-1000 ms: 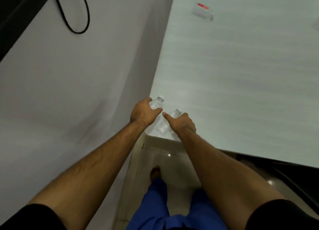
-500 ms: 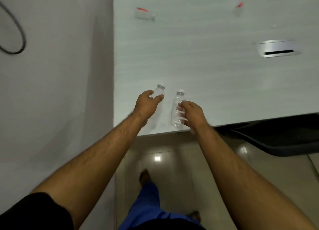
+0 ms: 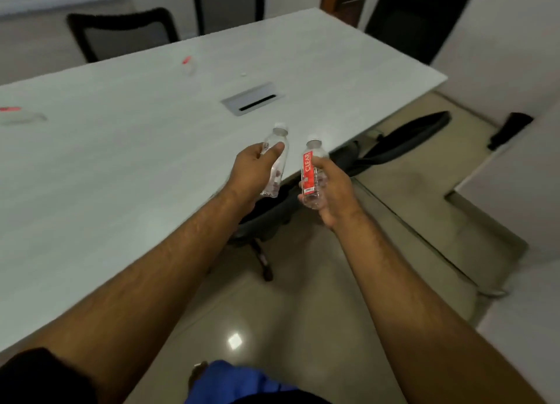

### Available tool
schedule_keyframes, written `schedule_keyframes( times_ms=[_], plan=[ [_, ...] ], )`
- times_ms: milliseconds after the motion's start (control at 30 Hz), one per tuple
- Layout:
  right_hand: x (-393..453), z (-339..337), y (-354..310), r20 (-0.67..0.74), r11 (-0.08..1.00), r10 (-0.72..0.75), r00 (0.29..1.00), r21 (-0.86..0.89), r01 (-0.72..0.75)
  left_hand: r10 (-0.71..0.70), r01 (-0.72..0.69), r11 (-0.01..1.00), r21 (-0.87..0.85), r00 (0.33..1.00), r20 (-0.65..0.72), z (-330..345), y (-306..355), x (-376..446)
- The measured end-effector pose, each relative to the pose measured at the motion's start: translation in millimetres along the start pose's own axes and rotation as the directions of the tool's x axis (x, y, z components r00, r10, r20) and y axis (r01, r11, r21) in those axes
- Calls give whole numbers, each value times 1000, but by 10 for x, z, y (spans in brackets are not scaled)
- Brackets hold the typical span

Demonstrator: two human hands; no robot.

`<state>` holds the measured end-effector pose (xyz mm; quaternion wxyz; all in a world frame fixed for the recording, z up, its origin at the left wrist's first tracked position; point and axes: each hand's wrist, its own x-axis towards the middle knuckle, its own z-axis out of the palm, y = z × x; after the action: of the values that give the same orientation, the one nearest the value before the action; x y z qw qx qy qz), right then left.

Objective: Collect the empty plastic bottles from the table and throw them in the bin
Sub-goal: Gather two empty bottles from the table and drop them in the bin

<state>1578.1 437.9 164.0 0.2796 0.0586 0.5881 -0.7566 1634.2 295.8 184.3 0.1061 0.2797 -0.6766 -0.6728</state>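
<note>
Two clear capped bottles (image 3: 276, 161), one red-labelled (image 3: 312, 173), upright in hands.

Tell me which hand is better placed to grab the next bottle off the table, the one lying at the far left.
Left, probably. The left hand hangs over the table, nearer that bottle; the right hand is past the edge. Both already grip bottles, so neither is free.
</note>
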Motion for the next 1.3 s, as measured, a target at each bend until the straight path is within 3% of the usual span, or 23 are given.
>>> schedule_keyframes(
  times_ms=[167,333,633,800,1033,1300],
  plan=[
    [203,-1059,-660,-140,992,-120,983,14,123,-10,15,999,-35,991,135,1276,315,237],
    [716,-2023,-1237,-347,971,-225,911,-4,238,-12,8,1000,14,962,274,2471,565,799],
    [2090,-3463,-2343,-517,966,-208,830,24,257,2,2,1000,-7,843,537,4574,978,2371],
    [2748,-4191,-2936,-565,971,-188,803,15,238,-19,-3,999,36,798,603,5654,1249,3109],
    [4147,-5426,-3575,-611,966,-154,776,72,248,-32,-30,995,94,801,598,7280,1355,4239],
    [5752,-6835,-4672,-586,977,-73,807,119,175,-129,77,989,123,853,506,9146,1664,5393]
  ],
)
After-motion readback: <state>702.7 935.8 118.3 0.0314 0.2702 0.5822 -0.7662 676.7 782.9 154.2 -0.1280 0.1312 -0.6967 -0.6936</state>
